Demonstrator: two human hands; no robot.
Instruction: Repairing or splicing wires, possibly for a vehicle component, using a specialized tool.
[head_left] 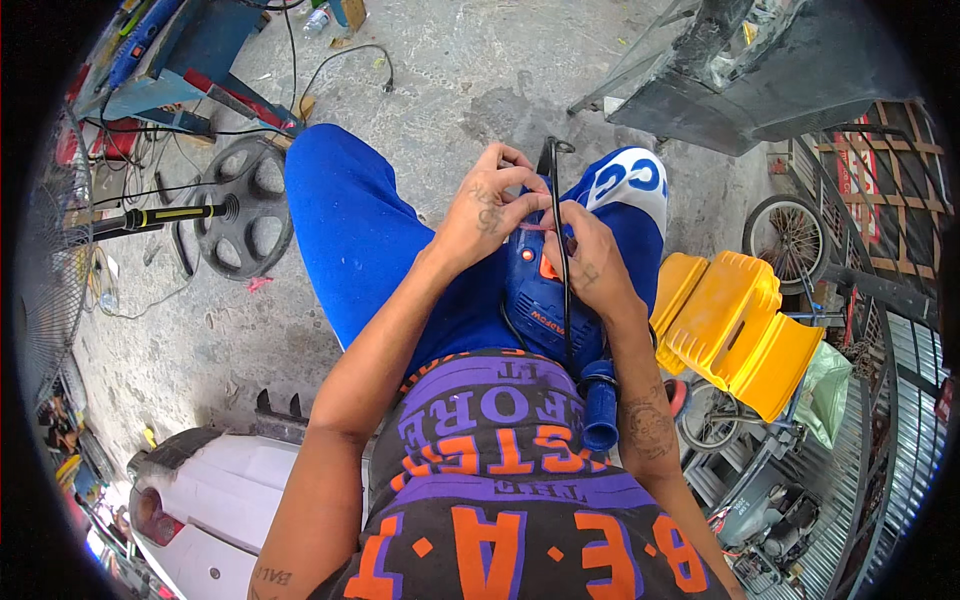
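Observation:
A blue corded power tool with an orange switch lies in my lap, between my thighs. Its blue side handle points back toward my belly. My left hand is at the tool's far end, fingers bent and pinched. Opposite it, my right hand meets the left fingertips in a pinch. Whatever sits between the fingertips is too small and hidden to name. A thin pinkish strip shows just below them on the tool. The black power cord loops up past my right fingers and runs down along the tool.
Yellow plastic crates are at my right, near a bicycle wheel. On the left stand a black wheel cover, a fan and a blue metal stand with trailing cables. A white car bumper lies at lower left.

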